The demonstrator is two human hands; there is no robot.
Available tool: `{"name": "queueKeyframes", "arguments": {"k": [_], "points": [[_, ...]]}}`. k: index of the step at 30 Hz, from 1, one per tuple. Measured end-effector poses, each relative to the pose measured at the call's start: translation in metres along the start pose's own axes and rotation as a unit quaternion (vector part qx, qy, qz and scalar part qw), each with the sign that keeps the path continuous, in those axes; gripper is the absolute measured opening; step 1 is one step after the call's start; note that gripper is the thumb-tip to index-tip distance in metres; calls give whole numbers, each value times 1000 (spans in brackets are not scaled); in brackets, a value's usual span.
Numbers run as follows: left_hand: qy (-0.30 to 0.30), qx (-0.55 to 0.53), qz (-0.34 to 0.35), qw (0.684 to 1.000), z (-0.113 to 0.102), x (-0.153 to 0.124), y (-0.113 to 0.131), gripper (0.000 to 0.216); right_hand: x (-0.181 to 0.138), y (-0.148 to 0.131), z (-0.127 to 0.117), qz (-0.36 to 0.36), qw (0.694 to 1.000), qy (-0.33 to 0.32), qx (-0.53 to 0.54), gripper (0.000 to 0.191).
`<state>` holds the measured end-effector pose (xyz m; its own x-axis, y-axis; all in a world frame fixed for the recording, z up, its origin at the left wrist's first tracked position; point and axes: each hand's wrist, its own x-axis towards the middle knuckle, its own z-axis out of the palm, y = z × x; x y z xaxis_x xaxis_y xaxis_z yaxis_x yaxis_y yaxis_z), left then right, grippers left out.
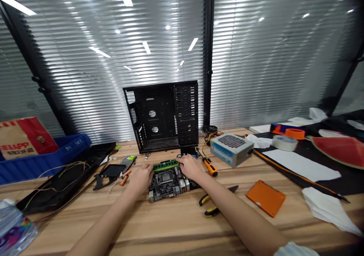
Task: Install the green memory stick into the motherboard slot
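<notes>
A small motherboard [168, 184] lies flat on the wooden table [170, 225] in front of me. Along its far edge sits a green memory stick [165, 165]. My left hand [141, 178] rests at the board's left side, fingers curled against the stick's left end. My right hand [190, 166] is at the right end of the stick, fingers bent down onto it. Both hands press or grip the stick from its two ends.
An empty black computer case [165, 113] stands upright behind the board. A power supply [231, 149] and an orange-handled screwdriver [209, 166] lie to the right, with pliers [212, 204] and an orange plate [265, 197] nearer. A black side panel [65, 176] and blue bin [42, 157] are left.
</notes>
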<state>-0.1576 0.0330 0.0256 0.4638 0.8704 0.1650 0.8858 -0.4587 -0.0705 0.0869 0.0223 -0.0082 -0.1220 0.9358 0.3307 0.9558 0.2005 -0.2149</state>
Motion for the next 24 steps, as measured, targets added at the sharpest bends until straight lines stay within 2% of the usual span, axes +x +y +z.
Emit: {"name": "queueKeyframes", "arguments": {"k": [10, 16, 24], "points": [[4, 32, -9, 999, 2, -1, 2, 27, -3, -1, -2, -7, 1000, 2, 2, 41], [3, 31, -7, 999, 2, 0, 3, 29, -6, -3, -10, -6, 1000, -16, 3, 40], [-10, 17, -23, 1000, 2, 3, 4, 30, -6, 0, -9, 3, 999, -35, 0, 41]]}}
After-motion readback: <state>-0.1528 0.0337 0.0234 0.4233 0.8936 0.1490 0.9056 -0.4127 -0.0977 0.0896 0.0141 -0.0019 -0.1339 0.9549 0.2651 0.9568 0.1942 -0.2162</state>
